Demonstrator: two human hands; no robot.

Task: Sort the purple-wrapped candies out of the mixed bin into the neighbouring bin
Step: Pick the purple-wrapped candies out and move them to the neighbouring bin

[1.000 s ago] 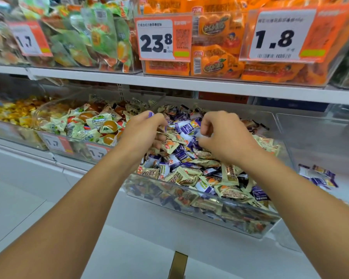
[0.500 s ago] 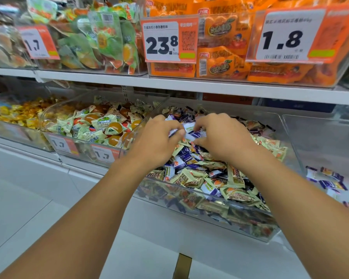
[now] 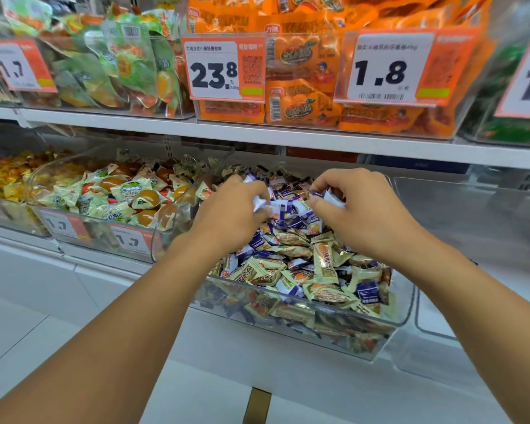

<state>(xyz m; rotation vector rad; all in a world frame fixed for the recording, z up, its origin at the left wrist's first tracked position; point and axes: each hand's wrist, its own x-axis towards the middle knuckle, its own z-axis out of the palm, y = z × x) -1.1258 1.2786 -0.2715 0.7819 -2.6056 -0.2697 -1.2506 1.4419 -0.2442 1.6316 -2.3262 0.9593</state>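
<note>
From the head camera we count two hands in one mixed bin (image 3: 406,313). Our left hand (image 3: 231,214) curls round white-and-purple wrappers; our right hand (image 3: 364,209) pinches purple-wrapped candies (image 3: 331,198), how many we cannot tell. Those candies are small, glossy, purple with white ends, scattered among cream-green ones across the bin's middle. The neighbouring bin (image 3: 471,215) stands just right. Above hang two readable price tags, 23.8 (image 3: 213,71) and 1.8 (image 3: 383,70).
</note>
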